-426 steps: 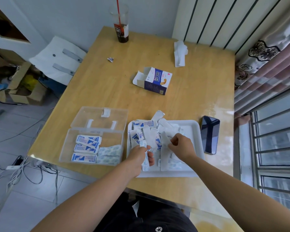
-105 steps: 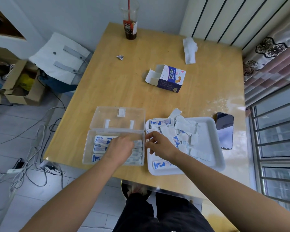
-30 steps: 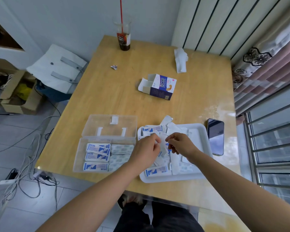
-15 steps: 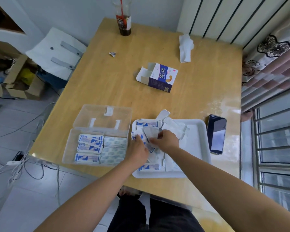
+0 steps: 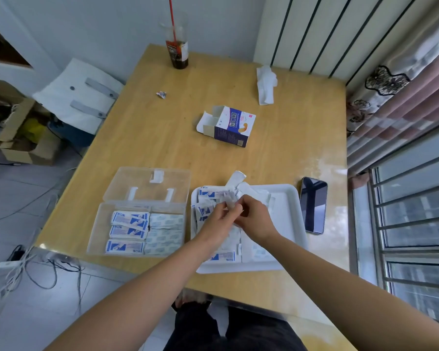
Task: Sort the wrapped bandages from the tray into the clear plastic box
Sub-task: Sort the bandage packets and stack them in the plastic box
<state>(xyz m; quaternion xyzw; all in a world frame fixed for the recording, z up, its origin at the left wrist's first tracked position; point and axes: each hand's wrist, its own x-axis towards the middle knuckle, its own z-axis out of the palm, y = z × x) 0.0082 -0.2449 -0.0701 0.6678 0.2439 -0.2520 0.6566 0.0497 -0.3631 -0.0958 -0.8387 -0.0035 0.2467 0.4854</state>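
— So, the fingers (image 5: pixel 224 208)?
— Curled on both sides. The left hand (image 5: pixel 219 220) and the right hand (image 5: pixel 256 219) meet over the tray (image 5: pixel 293 219), pinching one pale wrapped bandage (image 5: pixel 230 201) between them.
— And the others?
— A loose pile (image 5: pixel 208 196) lies under the hands in the tray's left half; its right half is bare.
— Room around it?
— The clear plastic box (image 5: pixel 96 230) sits just beside the tray's left rim, lid laid back, with sorted rows inside. A phone (image 5: pixel 313 205) lies near the right rim. Bare bench (image 5: pixel 162 143) stretches beyond, up to an open carton (image 5: pixel 232 126).
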